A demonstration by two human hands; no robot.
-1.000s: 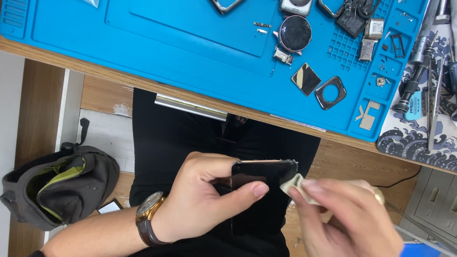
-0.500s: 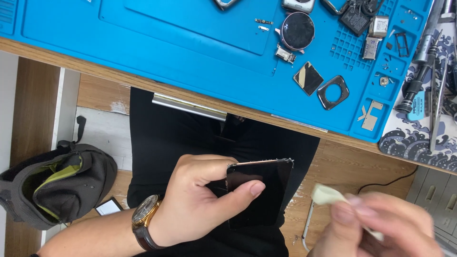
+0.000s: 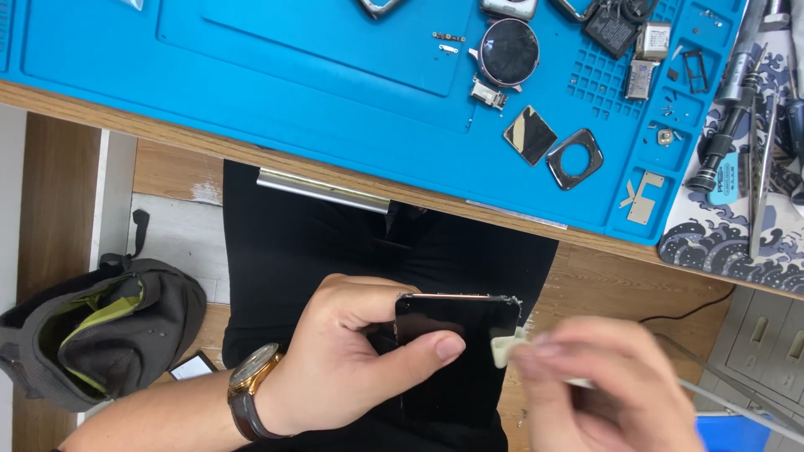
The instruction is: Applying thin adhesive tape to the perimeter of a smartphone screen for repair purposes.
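Black and glossy, the phone (image 3: 456,335) sits upright over the person's lap, below the edge of the surface (image 3: 335,180). Its top edge looks chipped and rough near the right corner. The left hand (image 3: 352,368) closes around its left side, thumb laid across the dark glass and fingers curled behind it. A watch (image 3: 249,387) with a brown strap sits on that wrist.

Just right of the phone, the right hand (image 3: 603,389) is blurred; its fingertips pinch a small pale swab (image 3: 507,347), which touches or nearly touches the phone's right edge. I cannot tell which.

Beneath both hands are black trousers (image 3: 335,243). To the left, on the floor, lies a grey bag (image 3: 92,335) with a green lining, open, and a small white-edged card (image 3: 194,365) just beside it. A black cable (image 3: 682,314) runs along the wooden floor on the right.

Above, a blue mat (image 3: 251,84) covers the surface. On it rest a round dark watch face (image 3: 508,52), a black square part (image 3: 530,135) and a grey square frame (image 3: 574,157) near each other, plus small metal parts in the mat's compartments. At the far right, screwdrivers (image 3: 729,125) and tweezers (image 3: 762,176) lie on a cloth (image 3: 720,243) with a wave pattern.
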